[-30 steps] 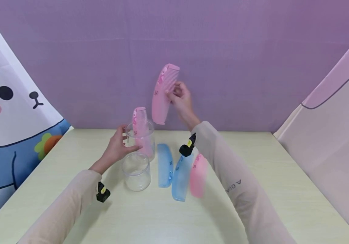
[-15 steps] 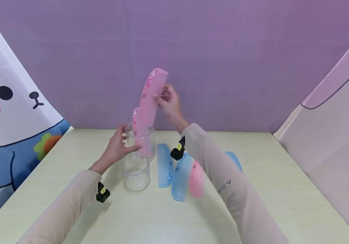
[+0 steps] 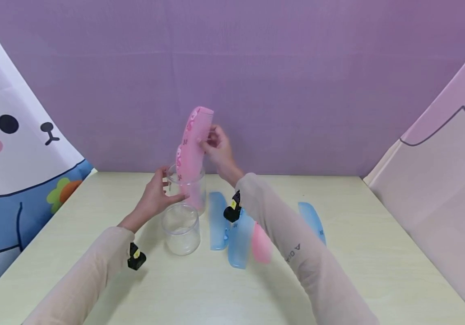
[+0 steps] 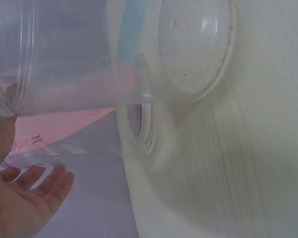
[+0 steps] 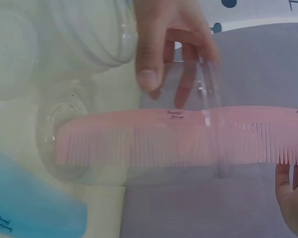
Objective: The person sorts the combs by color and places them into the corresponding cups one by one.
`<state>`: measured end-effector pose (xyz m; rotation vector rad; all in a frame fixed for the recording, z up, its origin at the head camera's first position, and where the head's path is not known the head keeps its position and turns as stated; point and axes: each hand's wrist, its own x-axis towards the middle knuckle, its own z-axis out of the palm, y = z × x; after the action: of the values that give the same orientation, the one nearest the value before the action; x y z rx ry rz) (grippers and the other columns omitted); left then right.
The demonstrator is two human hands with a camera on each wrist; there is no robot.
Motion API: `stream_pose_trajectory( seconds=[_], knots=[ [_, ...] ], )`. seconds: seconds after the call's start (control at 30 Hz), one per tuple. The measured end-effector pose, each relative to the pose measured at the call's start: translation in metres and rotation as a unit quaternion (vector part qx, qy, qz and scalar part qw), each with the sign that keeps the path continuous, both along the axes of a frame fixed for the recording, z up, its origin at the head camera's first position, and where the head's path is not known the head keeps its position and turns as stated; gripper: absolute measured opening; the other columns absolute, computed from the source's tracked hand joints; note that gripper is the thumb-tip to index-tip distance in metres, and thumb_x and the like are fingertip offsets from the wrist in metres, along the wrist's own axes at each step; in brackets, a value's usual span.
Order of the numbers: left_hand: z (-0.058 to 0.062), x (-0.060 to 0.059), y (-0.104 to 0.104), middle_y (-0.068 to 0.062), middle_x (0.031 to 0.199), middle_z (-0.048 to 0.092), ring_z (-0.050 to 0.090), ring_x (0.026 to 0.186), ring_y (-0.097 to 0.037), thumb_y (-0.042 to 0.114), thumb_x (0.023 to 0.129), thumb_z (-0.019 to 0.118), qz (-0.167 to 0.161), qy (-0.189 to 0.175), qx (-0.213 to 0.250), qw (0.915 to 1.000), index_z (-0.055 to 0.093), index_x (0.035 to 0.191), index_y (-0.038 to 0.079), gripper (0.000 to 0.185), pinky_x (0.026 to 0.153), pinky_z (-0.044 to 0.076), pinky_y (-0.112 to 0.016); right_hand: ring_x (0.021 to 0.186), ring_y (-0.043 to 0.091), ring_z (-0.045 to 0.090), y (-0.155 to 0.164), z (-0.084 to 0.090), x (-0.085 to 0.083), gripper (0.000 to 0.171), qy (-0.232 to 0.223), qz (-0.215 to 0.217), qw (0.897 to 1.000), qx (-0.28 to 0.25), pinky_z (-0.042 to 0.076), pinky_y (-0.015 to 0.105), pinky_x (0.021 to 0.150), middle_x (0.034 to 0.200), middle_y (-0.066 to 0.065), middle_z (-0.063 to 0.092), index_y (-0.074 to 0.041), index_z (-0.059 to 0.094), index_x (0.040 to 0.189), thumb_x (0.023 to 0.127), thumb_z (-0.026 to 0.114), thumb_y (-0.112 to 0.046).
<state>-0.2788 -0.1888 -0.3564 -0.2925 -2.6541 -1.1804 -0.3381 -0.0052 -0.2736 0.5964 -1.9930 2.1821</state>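
Note:
My left hand [image 3: 162, 188] grips a tall clear cup [image 3: 188, 187] standing on the table; its fingers [image 5: 161, 47] wrap the wall. Inside the cup stands a pink comb, mostly hidden. My right hand [image 3: 209, 141] pinches a second pink comb [image 3: 193, 137] by its teeth, upright, with the lower end inside the cup's mouth. The right wrist view shows this comb [image 5: 179, 139] through the clear wall. Pink [image 4: 64, 124] also shows inside the cup [image 4: 64, 59] in the left wrist view.
A shorter clear cup [image 3: 181, 228] stands just in front of the tall one. Two blue combs [image 3: 217, 221] [image 3: 238, 239], a pink comb [image 3: 261, 243] and another blue comb [image 3: 313, 221] lie on the pale table [image 3: 378, 253]. Printed cloth screens close off both sides.
My right hand has carried the pink comb down and to the left, from high above the table into the cup's mouth. My left hand has kept its hold on the cup.

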Motion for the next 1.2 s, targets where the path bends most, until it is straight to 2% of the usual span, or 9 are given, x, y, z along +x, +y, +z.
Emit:
stream_pose_trajectory(
  seconds=[0.2,0.4,0.57,1.0,1.2],
  knots=[
    [-0.001,0.000,-0.001,-0.026,0.132,0.039,0.049,0.112,-0.043,0.023,0.071,0.079,0.001,0.006,-0.001,1.0000,0.018,0.139,0.001,0.094,0.087,0.049,-0.050,0.098,0.022,0.057,-0.004,-0.013,0.001,0.033,-0.001,0.006,1.000,0.014,0.052,0.027,0.086,0.115,0.016,0.059,-0.007,0.049,0.117,0.086,0.058,-0.002],
    [-0.001,0.000,-0.001,-0.025,0.131,0.040,0.049,0.111,-0.042,0.023,0.071,0.079,0.001,0.010,-0.001,0.9999,0.019,0.139,0.001,0.093,0.087,0.049,-0.050,0.105,0.027,0.056,-0.008,-0.022,0.001,0.034,-0.023,0.019,1.000,0.010,0.050,0.030,0.091,0.119,0.019,0.057,-0.003,0.047,0.117,0.085,0.056,0.004],
    [-0.001,0.000,0.000,-0.025,0.130,0.040,0.049,0.110,-0.042,0.023,0.071,0.078,0.001,0.011,-0.002,0.9999,0.019,0.139,0.001,0.093,0.087,0.049,-0.050,0.110,0.028,0.055,-0.010,-0.027,0.001,0.034,-0.027,0.009,0.999,0.029,0.048,0.030,0.094,0.120,0.019,0.056,-0.002,0.045,0.118,0.085,0.053,0.006],
    [-0.001,0.000,0.000,-0.026,0.132,0.040,0.050,0.111,-0.042,0.025,0.071,0.078,0.004,0.009,-0.003,0.9999,0.020,0.138,0.000,0.092,0.086,0.049,-0.050,0.101,0.024,0.056,-0.016,-0.031,0.005,0.036,-0.036,-0.026,0.999,0.024,0.050,0.030,0.090,0.115,0.016,0.057,-0.004,0.045,0.116,0.083,0.054,0.008],
    [0.000,0.000,0.000,-0.026,0.132,0.039,0.049,0.111,-0.042,0.023,0.071,0.078,0.002,0.007,-0.001,1.0000,0.019,0.139,0.000,0.093,0.087,0.049,-0.049,0.093,0.016,0.054,-0.018,-0.031,0.004,0.033,-0.032,-0.041,0.998,0.033,0.052,0.026,0.085,0.110,0.014,0.057,-0.004,0.048,0.114,0.083,0.056,0.006]
  ],
)
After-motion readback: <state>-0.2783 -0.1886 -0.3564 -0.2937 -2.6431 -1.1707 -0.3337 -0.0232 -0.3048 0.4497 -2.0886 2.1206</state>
